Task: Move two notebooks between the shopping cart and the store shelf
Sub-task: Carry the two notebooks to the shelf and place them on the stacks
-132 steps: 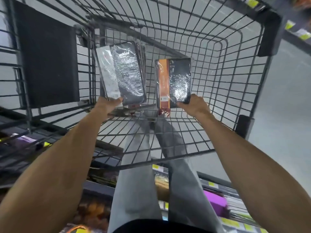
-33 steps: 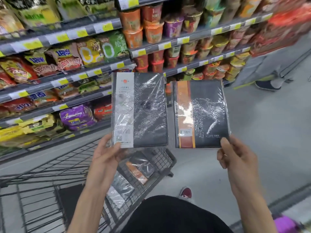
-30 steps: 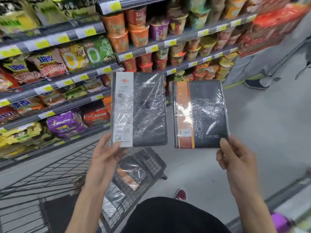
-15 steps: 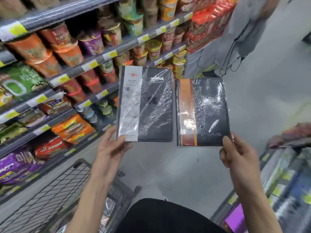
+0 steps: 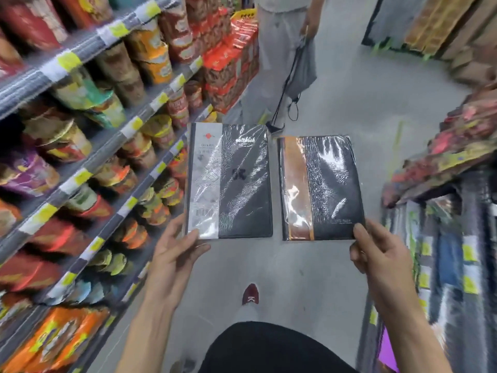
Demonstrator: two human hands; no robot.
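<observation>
My left hand (image 5: 174,251) grips the lower left corner of a shrink-wrapped black notebook with a white band (image 5: 228,181), held upright in front of me. My right hand (image 5: 376,254) pinches the lower right corner of a second wrapped black notebook with an orange-brown band (image 5: 322,188). The two notebooks hang side by side over the aisle floor, a small gap between them. The shopping cart is out of view. A store shelf (image 5: 443,238) with blurred goods stands at the right.
Shelves of cup noodles and snack packs (image 5: 94,157) fill the left side. A person in light clothes with a grey bag (image 5: 285,49) stands ahead in the aisle. Grey floor (image 5: 295,265) runs between the shelves, my red shoe (image 5: 250,293) below.
The view has swung right, away from the cart, which has left the frame. The right-hand shelf has come into view. Both hands still hold the notebooks the same way.
</observation>
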